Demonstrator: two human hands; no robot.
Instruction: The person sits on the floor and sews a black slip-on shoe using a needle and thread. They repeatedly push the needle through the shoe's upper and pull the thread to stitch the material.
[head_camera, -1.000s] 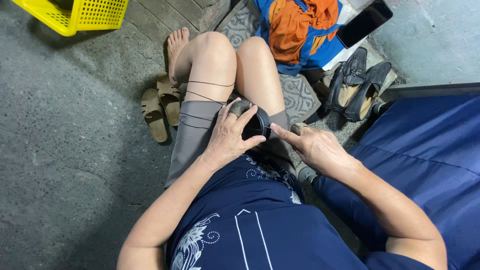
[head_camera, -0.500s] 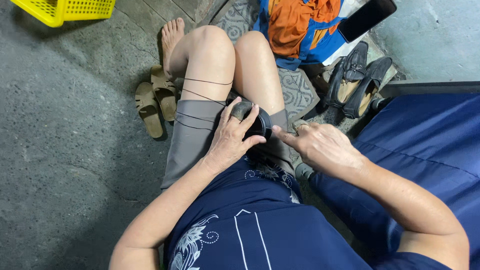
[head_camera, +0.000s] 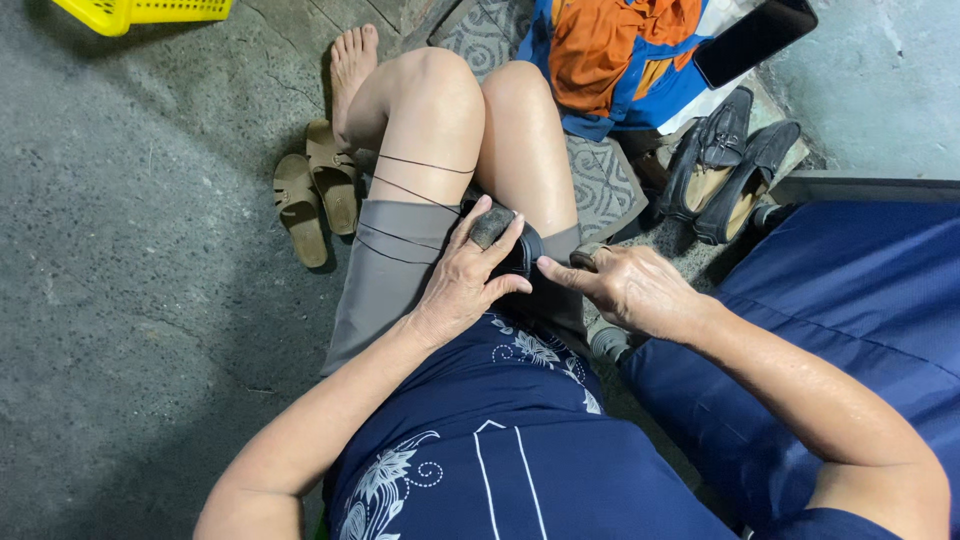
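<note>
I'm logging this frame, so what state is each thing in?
Left hand: closed around a dark round object on the lap.
Right hand: forefinger touching that object.
Brown sandals: off, side by side on the floor.
Black loafers: off, empty.
Phone: screen dark.
Black threads: stretched across the thigh.

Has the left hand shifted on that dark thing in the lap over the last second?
No. The left hand stays wrapped around the dark object on the grey shorts, same spot relative to the knees.

head-worn view looks steeply down, close over lap (head_camera: 450, 260) and floor (head_camera: 130, 300).
</note>
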